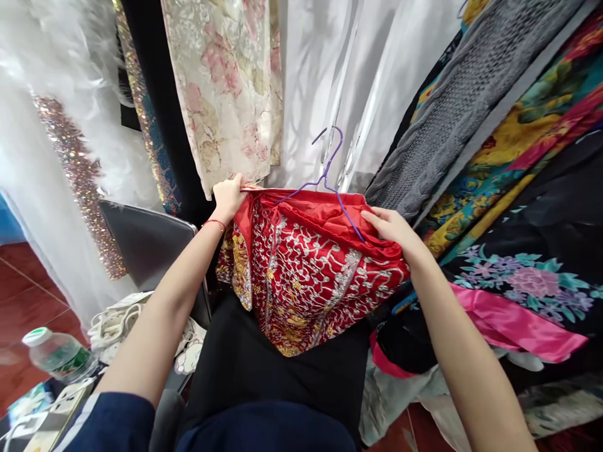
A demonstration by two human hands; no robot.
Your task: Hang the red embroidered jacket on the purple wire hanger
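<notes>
White drapery (301, 69) behind; red garment (306, 276) between both hands (229, 198) (394, 231).

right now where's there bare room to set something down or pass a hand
Bare: red floor tiles at far left, between white sheer fabric and the water bottle; black lap between the embroidered red garment and navy shirt. Crowded: around the bottle, and at right, where gray cable-knit fabric and floral clothes bunch.

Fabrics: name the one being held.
The red garment patterned in silver and gold, gripped by the left hand and right hand; the cream floral cloth and grey knit hang nearby, unheld.
</notes>
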